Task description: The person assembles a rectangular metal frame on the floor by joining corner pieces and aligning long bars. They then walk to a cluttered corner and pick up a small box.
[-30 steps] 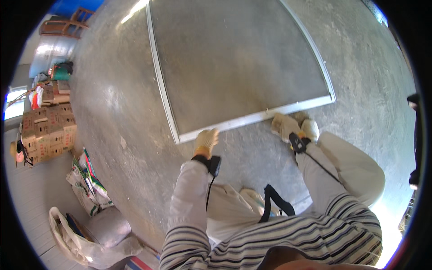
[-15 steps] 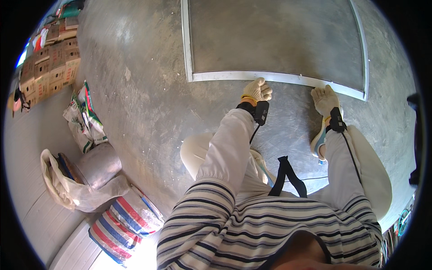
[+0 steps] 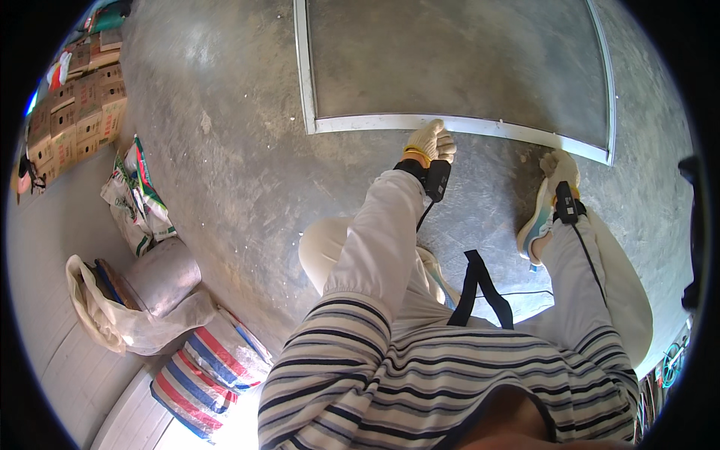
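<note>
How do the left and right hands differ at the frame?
The left hand is around midway along the near edge of the pale frame; the right hand is closer to its right corner. In view, the left hand overlaps that edge, while the right hand appears just short of it. Both wear pale gloves and black wrist devices.

Framed panel point(image 3: 457, 67): one
Gloved hands point(image 3: 430, 142) point(image 3: 561, 171): two
Black wrist devices point(image 3: 437, 181) point(image 3: 567, 204): two
Shoes point(image 3: 533, 223) point(image 3: 436, 279): two
Metal cylinder point(image 3: 163, 271): one
Cardboard boxes point(image 3: 88, 112): several, exact number unclear
Striped bags point(image 3: 196, 386): one or two, cannot tell
</note>
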`<state>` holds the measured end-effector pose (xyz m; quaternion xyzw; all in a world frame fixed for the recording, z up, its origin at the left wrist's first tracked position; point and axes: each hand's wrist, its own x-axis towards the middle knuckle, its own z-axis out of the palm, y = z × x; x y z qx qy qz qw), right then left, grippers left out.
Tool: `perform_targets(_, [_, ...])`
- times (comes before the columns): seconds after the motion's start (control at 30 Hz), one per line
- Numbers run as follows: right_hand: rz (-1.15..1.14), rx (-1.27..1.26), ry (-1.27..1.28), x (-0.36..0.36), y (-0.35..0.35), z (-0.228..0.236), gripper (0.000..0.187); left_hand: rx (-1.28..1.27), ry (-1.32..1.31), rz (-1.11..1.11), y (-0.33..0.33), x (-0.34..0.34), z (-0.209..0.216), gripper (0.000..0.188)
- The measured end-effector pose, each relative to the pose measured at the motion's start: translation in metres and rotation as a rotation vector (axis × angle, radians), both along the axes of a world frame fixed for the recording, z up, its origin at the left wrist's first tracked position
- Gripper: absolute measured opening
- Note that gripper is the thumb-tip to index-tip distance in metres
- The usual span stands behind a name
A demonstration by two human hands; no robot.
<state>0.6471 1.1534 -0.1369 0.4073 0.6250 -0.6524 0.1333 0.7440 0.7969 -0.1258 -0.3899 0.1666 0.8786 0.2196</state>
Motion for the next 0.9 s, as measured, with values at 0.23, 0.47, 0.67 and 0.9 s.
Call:
perform_targets(0.23, [0.646, 0.953, 0.134, -0.025, -0.002, 0.035, 0.067, -0.003, -0.022, 0.042, -0.011, 0.006, -0.003, 0.042])
perform_targets(0.47, [1.395, 1.132, 0.105, -0.045, -0.047, 0.053, 0.062, 0.069, -0.004, 0.136, -0.006, 0.008, 0.001, 0.039])
perform_targets(0.67, [1.505, 1.176, 0.160, -0.039, -0.051, 0.051, 0.059, -0.029, -0.088, 0.099, 0.006, 0.004, 0.014, 0.031])
perform_targets(0.9, [1.448, 1.177, 0.339, -0.001, -0.073, 0.051, 0.054, 0.017, -0.026, 0.053, 0.005, 0.014, 0.002, 0.028])
